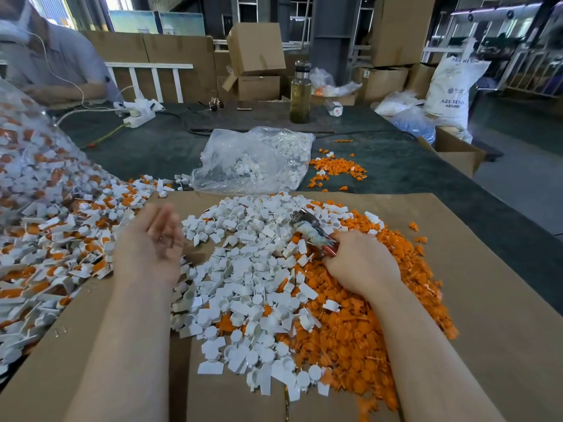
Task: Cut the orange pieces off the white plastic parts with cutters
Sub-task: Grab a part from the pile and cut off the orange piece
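Gripping red-handled cutters (310,231) in the right hand (362,263), blades angling up and left over the heap. Holding nothing in the left hand (150,242), palm up, fingers loosely relaxed and blurred. Lying between and below both hands on brown cardboard (502,300): white plastic parts (243,284), with cut orange pieces (365,330) heaping to the right. Spilling from the left, uncut white-and-orange parts (45,223). Resting beyond, a clear bag (253,159) of white parts.

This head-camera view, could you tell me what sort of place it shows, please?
Probably a plastics factory or workshop floor: an ABS resin sack, stacked cardboard boxes, and heaps of white plastic parts and cut orange pieces on a cardboard-covered bench.
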